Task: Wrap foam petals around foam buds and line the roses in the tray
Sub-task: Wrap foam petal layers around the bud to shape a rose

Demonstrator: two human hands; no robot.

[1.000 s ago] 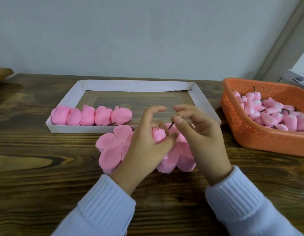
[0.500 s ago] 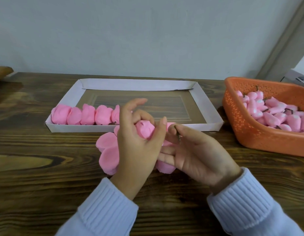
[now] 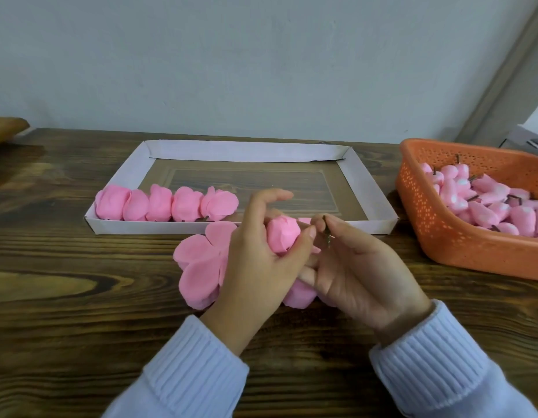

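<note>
The left hand (image 3: 258, 260) is curling its thumb and lower fingers round a pink foam rose (image 3: 282, 238) whose petals are wrapping closely about the bud, while its forefinger is arching clear toward 12 o'clock. The right hand (image 3: 361, 276), palm turned up, is pinching a thin brown wire stem (image 3: 326, 232) between thumb and forefinger, just at 3 o'clock of the rose's head. The stem is running nearly along the 12-to-6 line, its top tipping slightly toward 11. The rounded head is sitting on its 9 o'clock side, and where the two join I cannot tell.

Under both hands a heap of loose flat pink foam petals (image 3: 201, 263) is spreading over the dark-grained wooden table (image 3: 65, 327), showing mostly toward 9 and 6 o'clock. Pale blue ribbed sleeves (image 3: 198, 366) are covering both wrists.

At 12 o'clock a shallow white cardboard tray (image 3: 243, 150) is lying with its long side across the view. Five finished pink roses (image 3: 168, 203) are sitting in a touching row along its near wall, filling the left end. At 2 o'clock, near the tray's right end, an orange perforated plastic basket (image 3: 442, 236) is holding a pile of pink foam buds (image 3: 488, 212) with short dark stems.
</note>
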